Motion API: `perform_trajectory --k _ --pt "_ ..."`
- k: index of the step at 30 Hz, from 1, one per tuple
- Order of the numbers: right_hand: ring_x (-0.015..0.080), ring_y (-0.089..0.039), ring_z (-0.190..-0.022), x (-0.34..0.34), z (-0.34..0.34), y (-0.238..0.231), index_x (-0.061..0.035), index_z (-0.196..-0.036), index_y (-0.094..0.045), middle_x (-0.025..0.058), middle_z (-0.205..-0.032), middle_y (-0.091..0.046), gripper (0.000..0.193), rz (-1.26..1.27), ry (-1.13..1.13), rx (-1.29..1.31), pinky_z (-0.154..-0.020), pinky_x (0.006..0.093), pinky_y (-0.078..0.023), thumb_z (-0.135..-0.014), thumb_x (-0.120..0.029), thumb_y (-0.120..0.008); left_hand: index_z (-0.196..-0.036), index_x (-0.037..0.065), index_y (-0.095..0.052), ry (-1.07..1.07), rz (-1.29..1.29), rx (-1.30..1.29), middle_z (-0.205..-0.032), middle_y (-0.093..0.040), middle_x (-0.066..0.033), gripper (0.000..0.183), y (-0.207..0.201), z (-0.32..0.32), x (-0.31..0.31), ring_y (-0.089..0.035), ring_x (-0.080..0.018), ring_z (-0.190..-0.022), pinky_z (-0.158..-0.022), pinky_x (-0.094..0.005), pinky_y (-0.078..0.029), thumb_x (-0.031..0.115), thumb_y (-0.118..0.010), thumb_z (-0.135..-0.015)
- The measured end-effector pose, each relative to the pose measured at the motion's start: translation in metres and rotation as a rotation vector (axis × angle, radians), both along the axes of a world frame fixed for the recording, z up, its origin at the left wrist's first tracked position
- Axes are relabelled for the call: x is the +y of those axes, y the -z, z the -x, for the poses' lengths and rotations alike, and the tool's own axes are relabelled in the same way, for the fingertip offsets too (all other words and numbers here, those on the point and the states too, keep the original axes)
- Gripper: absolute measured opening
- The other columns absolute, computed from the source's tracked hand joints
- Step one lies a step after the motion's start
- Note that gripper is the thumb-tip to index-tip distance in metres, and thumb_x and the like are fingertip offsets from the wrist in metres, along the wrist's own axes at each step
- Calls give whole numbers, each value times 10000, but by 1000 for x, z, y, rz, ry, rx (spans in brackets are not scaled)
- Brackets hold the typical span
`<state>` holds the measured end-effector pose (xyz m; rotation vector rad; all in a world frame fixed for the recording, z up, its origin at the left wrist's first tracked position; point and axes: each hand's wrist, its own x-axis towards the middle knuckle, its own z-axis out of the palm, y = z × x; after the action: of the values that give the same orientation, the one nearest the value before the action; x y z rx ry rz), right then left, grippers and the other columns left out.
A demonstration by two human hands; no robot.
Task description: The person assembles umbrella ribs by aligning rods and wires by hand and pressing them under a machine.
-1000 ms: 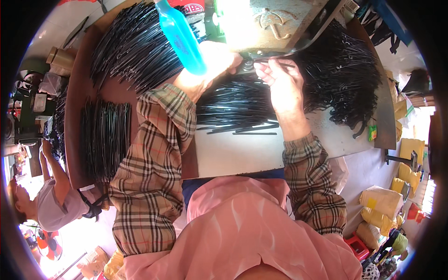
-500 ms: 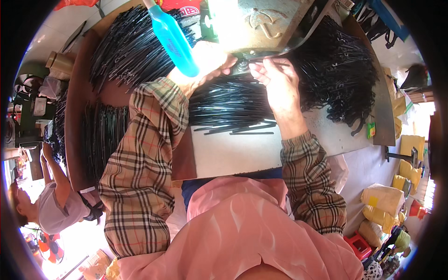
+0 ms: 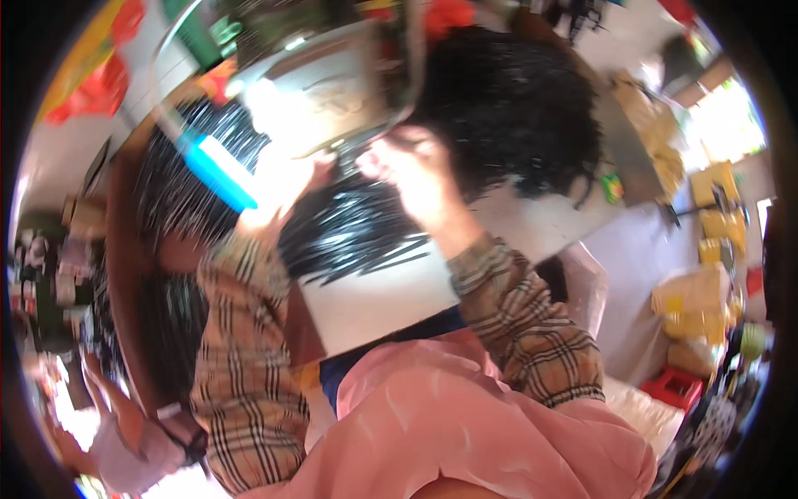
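My left hand (image 3: 285,179) is at the left of the machine's lower edge, washed out by lamp glare and smeared by motion, so its fingers cannot be read. My right hand (image 3: 420,170) is at the right of that edge with its fingers curled in; what they hold, if anything, is lost in the blur. A pile of thin black strips (image 3: 353,233) lies below and between my hands. The metal machine (image 3: 324,91) stands just beyond them. A blue lamp (image 3: 218,172) on a bent neck shines beside my left hand.
More black strips (image 3: 187,166) lie at the left, and a large black heap (image 3: 515,108) spreads at the right. The pale board (image 3: 374,299) shows near my lap. A person (image 3: 137,432) is at the lower left. Yellow bundles (image 3: 698,299) and a red stool (image 3: 672,388) stand right.
The whole view has swung, so the machine and my hands appear farther left. My right hand's fingers were pinching a thin dark strip at the machine before; now they are blurred.
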<state>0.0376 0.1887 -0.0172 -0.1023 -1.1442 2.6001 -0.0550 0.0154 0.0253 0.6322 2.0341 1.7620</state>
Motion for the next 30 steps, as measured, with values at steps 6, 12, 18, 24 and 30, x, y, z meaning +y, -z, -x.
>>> perform_trajectory --k 6,12,18,24,30 --pt "192 -680 -707 -6 -85 -20 -12 -935 -547 118 -845 -648 177 74 -134 -247 -631 297 -583 -837 -40 -693 -853 -45 -647 78 179 -46 -672 -641 -80 106 -32 -70 -42 -618 -129 -549 -451 -206 -460 -33 -682 -753" --pt "165 -678 -771 10 -163 -24 -16 -918 -564 96 -863 -653 187 -160 -250 -218 -688 274 -565 -819 -51 -719 -855 -66 -613 -111 -97 -313 -724 -647 -126 156 -44 -145 -43 -642 -188 -603 -567 -268 -503 8 -725 -776" --pt "113 -658 -810 81 -175 -49 -65 -1008 -673 30 -938 -694 254 -853 -186 -368 -700 259 -525 -773 -112 -755 -923 18 -589 -30 -492 -181 -924 -588 -98 289 -18 -163 -34 -603 -216 -839 -696 -287 -492 242 -743 -825" --pt "236 -636 -773 172 -163 -26 -63 -949 -677 70 -930 -631 184 -1696 647 -362 -684 325 -507 -769 -71 -716 -963 36 -572 -27 -722 -436 -910 -576 -73 186 -24 -174 -21 -495 -159 -701 -617 -277 -399 213 -616 -929" --pt "224 -596 -882 185 -157 -26 -73 -900 -649 30 -939 -597 163 -2017 548 -223 -675 355 -508 -746 -23 -665 -1195 33 -550 -177 -566 -456 -874 -558 -20 286 -12 -163 -18 -461 -104 -655 -583 -235 -372 134 -596 -932"
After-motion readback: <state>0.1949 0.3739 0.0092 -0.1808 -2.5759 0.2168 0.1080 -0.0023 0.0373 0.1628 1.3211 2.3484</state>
